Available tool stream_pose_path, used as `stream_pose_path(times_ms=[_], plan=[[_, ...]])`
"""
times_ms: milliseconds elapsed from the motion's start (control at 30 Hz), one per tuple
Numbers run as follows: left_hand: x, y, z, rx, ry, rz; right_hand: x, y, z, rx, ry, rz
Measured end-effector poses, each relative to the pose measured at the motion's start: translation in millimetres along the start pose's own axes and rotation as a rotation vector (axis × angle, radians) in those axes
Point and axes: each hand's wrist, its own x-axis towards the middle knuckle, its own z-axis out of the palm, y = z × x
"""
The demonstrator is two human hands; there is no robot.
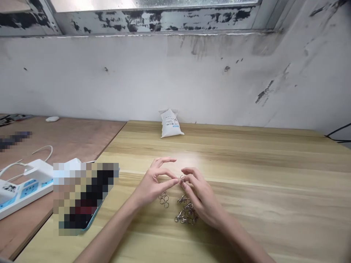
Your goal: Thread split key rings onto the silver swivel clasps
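Between the fingertips of my right hand [203, 197] is a small metal ring [182, 178]. My left hand [150, 182] meets it from the left, thumb and index finger pinched together at the ring's edge, the other fingers raised; whatever lies in that pinch is too small to make out. Several loose metal split rings [164, 199] lie on the wooden table below my left hand, partly covered by it. Under my right hand sits a pile of metal swivel clasps [188, 213], some with rings on them; its right side is partly hidden.
A white printed packet [171, 124] stands at the table's back by the wall. On the left lie a blurred-out phone-like object [90, 199] with a teal edge, and a white power strip [30, 190] with chargers and cables. A white oval object [52, 119] rests on the brown table.
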Motion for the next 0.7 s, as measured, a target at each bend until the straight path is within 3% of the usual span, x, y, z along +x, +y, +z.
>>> stream_pose_path(times_ms=[267,467,700], plan=[[-1.0,-1.4,2.8,0.116,-0.028,0.102,-0.5,-1.7,1.7,-0.132,-0.023,-0.095],[-1.4,-3.8,5.0,0.219,-0.054,0.220,0.9,-0.7,1.1,-0.158,-0.031,-0.087],[-3.0,-0.8,1.1,0.105,-0.097,0.061,-0.6,-2.2,-3.2,0.085,-0.074,0.008]])
